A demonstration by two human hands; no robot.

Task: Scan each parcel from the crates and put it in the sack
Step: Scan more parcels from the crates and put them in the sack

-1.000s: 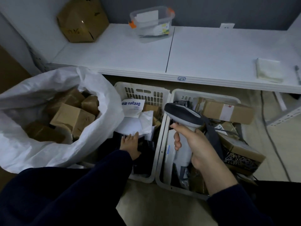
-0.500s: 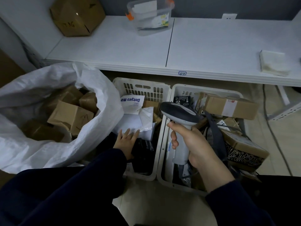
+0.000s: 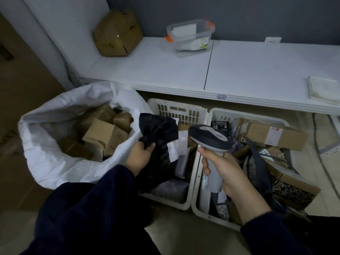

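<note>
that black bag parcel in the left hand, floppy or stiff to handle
Probably floppy: the black bag parcel crumples and sags where the left hand grips it. Likely light for its size, since one hand holds it up by a bunched edge. The creased film may curl its white label, so flattening might help scanning.

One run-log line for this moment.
left hand: holds black parcel over left crate | right hand: grips scanner | sack: open, boxes inside
</note>
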